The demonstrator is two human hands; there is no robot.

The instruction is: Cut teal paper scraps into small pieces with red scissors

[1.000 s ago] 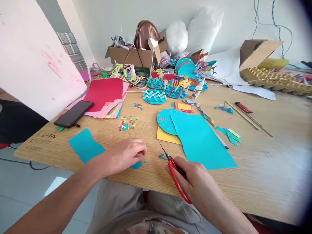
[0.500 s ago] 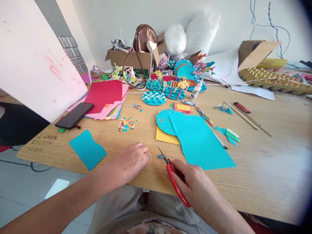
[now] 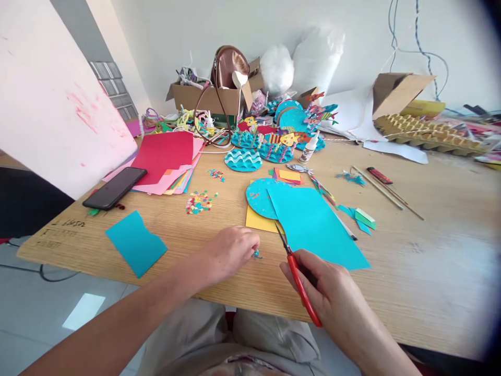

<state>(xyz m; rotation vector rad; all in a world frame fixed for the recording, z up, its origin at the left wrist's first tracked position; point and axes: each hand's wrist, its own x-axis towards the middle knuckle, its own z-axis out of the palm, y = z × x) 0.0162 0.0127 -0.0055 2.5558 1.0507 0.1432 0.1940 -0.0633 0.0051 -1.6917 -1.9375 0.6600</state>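
My right hand (image 3: pixel 332 287) is closed around the red handles of a pair of scissors (image 3: pixel 299 282). Their narrow blades point up and away, slightly apart, over the edge of a large blue paper sheet (image 3: pixel 321 224). Fingers bent together, my left hand (image 3: pixel 230 249) rests low over the table with its fingertips at a little clump of blue paper scraps (image 3: pixel 257 254). Part of the clump is hidden by the fingers. Beneath the large sheet lie a blue speckled disc (image 3: pixel 260 197) and a yellow paper (image 3: pixel 256 220). A smaller blue paper piece (image 3: pixel 135 243) with one wavy edge lies left.
A black phone (image 3: pixel 115 188) overlaps stacked coloured paper (image 3: pixel 164 156) at left. Paper dots (image 3: pixel 199 202) are scattered mid-table. Behind stand blue wave-decorated crafts (image 3: pixel 243 160), a glue bottle (image 3: pixel 309 148) and a cardboard box (image 3: pixel 203 98). Sticks (image 3: pixel 378 188) and a red cutter (image 3: pixel 379 175) lie right.
My left hand has moved right, onto the blue scraps. My right hand has shifted right with the scissors, away from the scraps. The whole view has shifted slightly.
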